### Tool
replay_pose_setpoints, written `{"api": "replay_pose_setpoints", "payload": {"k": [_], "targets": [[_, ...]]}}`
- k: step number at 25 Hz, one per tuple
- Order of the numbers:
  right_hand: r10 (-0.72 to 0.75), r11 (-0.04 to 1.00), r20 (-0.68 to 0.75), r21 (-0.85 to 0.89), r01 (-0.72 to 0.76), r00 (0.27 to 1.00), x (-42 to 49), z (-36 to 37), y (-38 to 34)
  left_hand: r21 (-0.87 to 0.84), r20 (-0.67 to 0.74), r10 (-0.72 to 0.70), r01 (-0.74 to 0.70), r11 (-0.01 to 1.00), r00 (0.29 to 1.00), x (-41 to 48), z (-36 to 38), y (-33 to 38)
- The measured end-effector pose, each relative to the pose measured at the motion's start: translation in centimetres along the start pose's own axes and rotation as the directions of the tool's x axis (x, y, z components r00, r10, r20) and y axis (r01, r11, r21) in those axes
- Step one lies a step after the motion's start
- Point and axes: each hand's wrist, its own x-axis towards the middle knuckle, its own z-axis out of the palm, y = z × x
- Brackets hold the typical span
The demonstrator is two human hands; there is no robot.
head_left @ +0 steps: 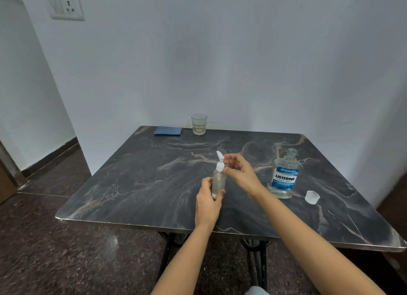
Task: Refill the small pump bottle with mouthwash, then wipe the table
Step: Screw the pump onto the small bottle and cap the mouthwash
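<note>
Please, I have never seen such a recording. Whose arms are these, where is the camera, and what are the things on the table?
There is no machine here. These are a person's two bare arms, filmed by one wide-angle camera worn on the head and looking down. The left hand grips the small pump bottle and holds it upright. The right hand pinches its white pump top. On the dark marble table, to the right, stands the open mouthwash bottle, and its cap lies beside it, apart. At the far edge are a glass and a folded blue cloth.
</note>
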Motion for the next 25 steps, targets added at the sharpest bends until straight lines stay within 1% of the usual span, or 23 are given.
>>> {"api": "replay_pose_setpoints", "payload": {"k": [2, 4, 8, 12, 17, 22, 24, 25], "targets": [[0.027, 0.999, 0.038, 0.041, -0.029, 0.999, 0.1, 0.1, -0.2, 0.001, -0.003, 0.001, -0.001, 1.0, 1.0, 0.1, 0.1, -0.1], [0.023, 0.999, 0.054, 0.033, -0.025, 0.998, 0.1, 0.2, -0.1, 0.005, -0.004, 0.002, -0.002, 1.0, 1.0, 0.1, 0.1, -0.2], [0.026, 1.0, 0.007, 0.015, -0.026, 1.0, 0.2, 0.1, 0.0, 0.006, -0.004, 0.006, -0.006, 1.0, 1.0, 0.1, 0.1, -0.3], [0.036, 0.997, 0.071, 0.065, -0.041, 0.997, 0.4, -0.1, -0.1, 0.008, -0.006, -0.001, 0.001, 1.0, 1.0, 0.2, 0.2, -0.3], [0.036, 0.999, 0.094, 0.031, -0.039, 0.995, 0.7, -0.3, -0.2, 0.013, 0.003, -0.01, 0.01, 1.0, 1.0, 0.2, 0.2, -0.4], [-0.038, 0.999, 0.264, -0.003, 0.041, 0.964, 1.1, -1.1, -0.7, 0.01, -0.005, -0.017, 0.017, 1.0, 1.0, 0.2, 0.2, -0.2], [-0.054, 0.997, 0.286, -0.04, 0.068, 0.957, 1.3, -1.2, -0.8, 0.013, -0.001, -0.019, 0.019, 1.0, 1.0, 0.2, 0.2, -0.2], [-0.071, 0.992, 0.267, -0.086, 0.097, 0.961, 1.4, -1.1, -0.8, 0.016, 0.002, -0.02, 0.02, 1.0, 1.0, 0.2, 0.3, -0.2]]}}
